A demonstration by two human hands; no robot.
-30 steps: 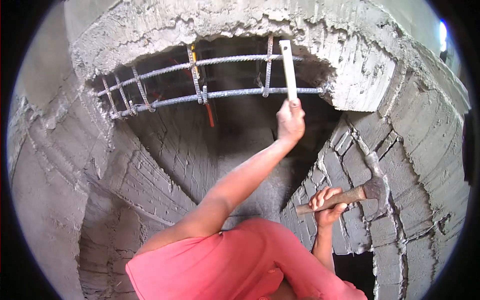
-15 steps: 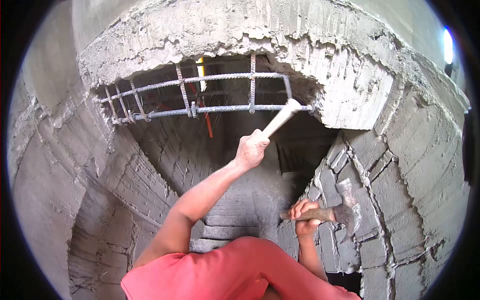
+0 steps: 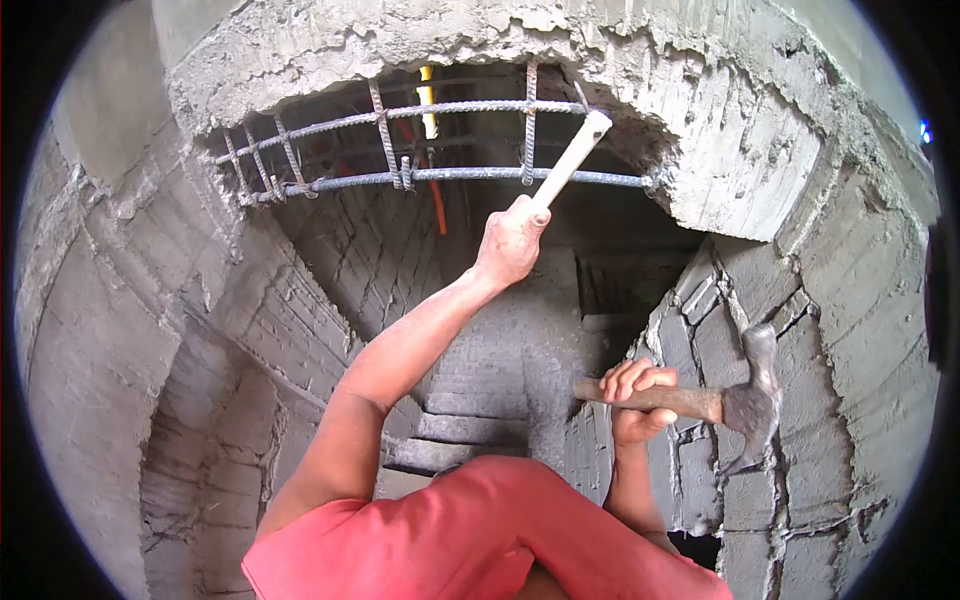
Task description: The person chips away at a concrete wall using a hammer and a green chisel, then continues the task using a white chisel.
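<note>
My left hand [image 3: 512,242] is wrapped round the lower part of a white pipe [image 3: 570,160], which slants up to the right across the lower rebar. Its upper end is close to the right end of the upper rebar [image 3: 450,107], below the broken concrete edge [image 3: 620,75]. A thin metal rod [image 3: 581,97] sticks up at that end. Lower right, my right hand [image 3: 638,400] grips the wooden handle of a claw hammer [image 3: 755,405]. The hammer's head points right, away from the pipe, with its claw turned down.
Rough concrete arches over an opening crossed by exposed rebar. An orange tube [image 3: 438,205] and a yellow-and-white pipe [image 3: 428,100] hang inside it. Cracked block walls [image 3: 800,360] slope down on both sides. Dusty steps [image 3: 470,428] lie below.
My left hand and the pipe have risen, the pipe's end going from the lower rebar toward the upper one. The hammer has swung right and slightly up. The view has tilted down.
</note>
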